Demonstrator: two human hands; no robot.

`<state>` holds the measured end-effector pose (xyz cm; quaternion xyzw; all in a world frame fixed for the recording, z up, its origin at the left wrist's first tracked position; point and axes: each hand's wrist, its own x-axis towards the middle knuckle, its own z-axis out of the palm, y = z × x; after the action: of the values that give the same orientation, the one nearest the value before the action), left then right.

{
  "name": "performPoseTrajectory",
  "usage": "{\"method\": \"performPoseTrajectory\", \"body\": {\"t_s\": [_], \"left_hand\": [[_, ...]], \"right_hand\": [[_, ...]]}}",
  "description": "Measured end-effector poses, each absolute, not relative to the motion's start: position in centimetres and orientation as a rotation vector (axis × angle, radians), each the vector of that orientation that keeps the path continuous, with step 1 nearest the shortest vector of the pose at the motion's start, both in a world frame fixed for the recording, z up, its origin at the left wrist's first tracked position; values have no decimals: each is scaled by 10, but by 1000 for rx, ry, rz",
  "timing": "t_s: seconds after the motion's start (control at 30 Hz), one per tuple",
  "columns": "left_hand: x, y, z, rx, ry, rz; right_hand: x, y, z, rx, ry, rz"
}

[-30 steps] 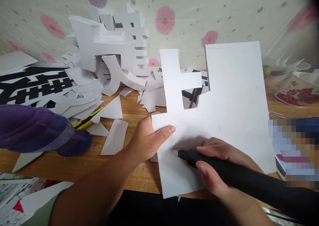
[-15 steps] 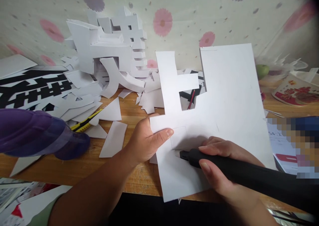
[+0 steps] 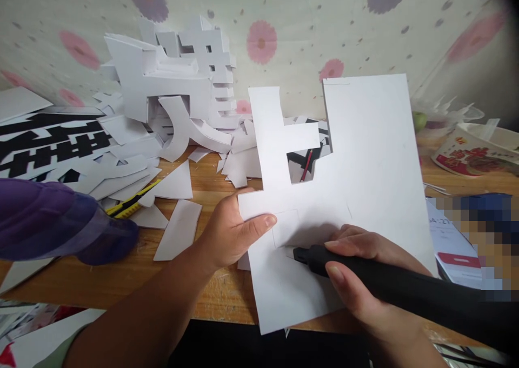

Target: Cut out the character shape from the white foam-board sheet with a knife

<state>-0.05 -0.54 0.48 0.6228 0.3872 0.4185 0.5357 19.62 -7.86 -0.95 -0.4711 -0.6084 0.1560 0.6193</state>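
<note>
A large white board (image 3: 373, 157) with cut-out openings and faint pencil lines is tilted up over the table's front edge. My left hand (image 3: 239, 230) grips its left edge, thumb on the front face and the other fingers hidden behind. My right hand (image 3: 360, 271) is closed around a thick black cutting tool (image 3: 385, 276). The thin tip of the tool is at the board's surface, just below a pencilled outline and right of my left thumb.
Behind stands a white board structure (image 3: 170, 81). White offcuts (image 3: 178, 230), a yellow cutter (image 3: 132, 200) and a purple object (image 3: 60, 216) lie left. A paper bowl (image 3: 466, 149), a green fruit (image 3: 418, 120) and a phone-like screen (image 3: 458, 254) are at the right.
The whole view has shifted slightly, so most things appear a little further left and lower. Both hands keep their holds, and the tool tip has barely moved relative to the board.
</note>
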Motion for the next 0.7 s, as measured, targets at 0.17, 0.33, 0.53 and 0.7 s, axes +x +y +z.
{"method": "performPoseTrajectory", "body": {"t_s": [0.17, 0.33, 0.53, 0.7], "left_hand": [[-1, -5, 4, 1479, 924, 997], [-1, -5, 5, 1498, 926, 1009], [0, -5, 8, 1528, 879, 1042], [-1, -6, 8, 1535, 897, 1050]], "right_hand": [[194, -81, -12, -1118, -1326, 357], [200, -82, -10, -1176, -1349, 358], [209, -80, -7, -1121, -1461, 355], [209, -79, -6, -1103, -1466, 378]]}}
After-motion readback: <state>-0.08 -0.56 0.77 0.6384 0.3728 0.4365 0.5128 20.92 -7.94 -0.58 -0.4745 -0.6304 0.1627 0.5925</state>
